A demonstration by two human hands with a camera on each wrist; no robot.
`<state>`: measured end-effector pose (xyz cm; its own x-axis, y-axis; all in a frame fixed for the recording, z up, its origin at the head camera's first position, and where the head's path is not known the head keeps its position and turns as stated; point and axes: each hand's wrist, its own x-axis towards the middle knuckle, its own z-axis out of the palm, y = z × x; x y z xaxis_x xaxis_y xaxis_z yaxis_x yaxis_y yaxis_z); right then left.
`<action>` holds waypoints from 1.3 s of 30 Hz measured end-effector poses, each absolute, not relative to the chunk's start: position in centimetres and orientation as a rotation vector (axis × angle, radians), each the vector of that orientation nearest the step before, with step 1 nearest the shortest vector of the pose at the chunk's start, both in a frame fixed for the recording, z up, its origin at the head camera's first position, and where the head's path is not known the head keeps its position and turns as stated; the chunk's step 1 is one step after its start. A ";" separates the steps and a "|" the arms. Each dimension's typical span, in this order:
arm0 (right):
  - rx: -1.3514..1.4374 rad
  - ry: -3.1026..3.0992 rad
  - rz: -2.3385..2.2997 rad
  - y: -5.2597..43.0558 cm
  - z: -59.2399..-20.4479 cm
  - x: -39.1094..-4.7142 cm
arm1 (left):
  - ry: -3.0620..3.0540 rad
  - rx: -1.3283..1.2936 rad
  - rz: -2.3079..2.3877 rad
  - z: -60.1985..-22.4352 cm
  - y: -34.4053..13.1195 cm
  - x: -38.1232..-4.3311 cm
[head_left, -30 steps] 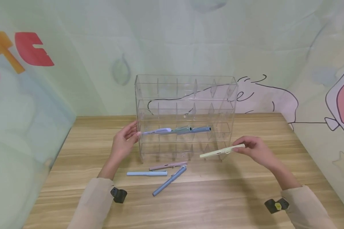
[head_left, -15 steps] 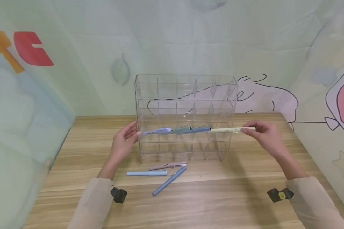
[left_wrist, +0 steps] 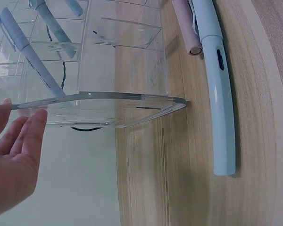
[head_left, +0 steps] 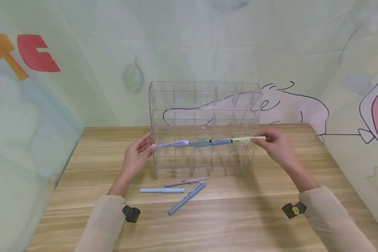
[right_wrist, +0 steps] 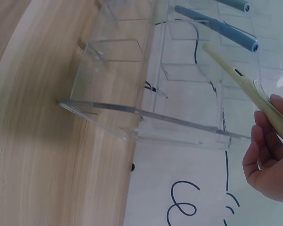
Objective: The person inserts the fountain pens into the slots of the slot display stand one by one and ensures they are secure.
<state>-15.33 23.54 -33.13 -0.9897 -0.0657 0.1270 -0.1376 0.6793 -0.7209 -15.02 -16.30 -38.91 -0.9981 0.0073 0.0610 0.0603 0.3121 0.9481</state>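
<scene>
A clear acrylic rack [head_left: 204, 126] with rows of small compartments stands upright on the table. My left hand [head_left: 135, 154] grips its left side edge between thumb and fingers, as the left wrist view also shows. A pale yellow pen [right_wrist: 247, 87] with a clip is pinched by its capped end in my right hand [head_left: 275, 145]. That pen reaches in front of the right end of the middle row. Along the same row lie a lavender pen [head_left: 174, 144], a green pen [head_left: 201, 142] and a blue pen [head_left: 222, 141].
On the table [head_left: 239, 224] before the rack lie a light blue pen [head_left: 162, 190], a mauve pen [head_left: 182, 182] and a darker blue pen [head_left: 186, 199]. A printed cloth [head_left: 107, 63] hangs behind the table.
My right hand first moved up and to the right with the yellow pen, then left, bringing it level with the row of pens. The left hand has stayed on the rack.
</scene>
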 end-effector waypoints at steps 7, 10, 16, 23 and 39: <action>0.237 -2.760 1.169 22.4 -34.3 -16.0 | -2.504 -0.068 -1.809 -38.9 -16.3 -15.0; 0.255 -2.748 1.187 22.0 -34.6 -16.2 | -2.506 -0.061 -1.807 -38.9 -16.3 -15.0; 0.286 -2.724 1.198 21.3 -35.0 -16.4 | -2.505 -0.056 -1.809 -38.9 -16.2 -15.0; 0.307 -2.722 1.177 20.7 -35.2 -16.2 | -2.508 -0.031 -1.815 -38.8 -16.2 -15.0; 0.357 -2.713 1.174 20.8 -35.4 -16.1 | -2.505 -0.025 -1.844 -38.4 -16.0 -14.8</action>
<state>-16.07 20.78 -35.44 -0.9580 -0.1524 0.2430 -0.2815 0.6628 -0.6939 -14.80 -16.03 -38.42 -0.9994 -0.0050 0.0343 0.0312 0.2970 0.9544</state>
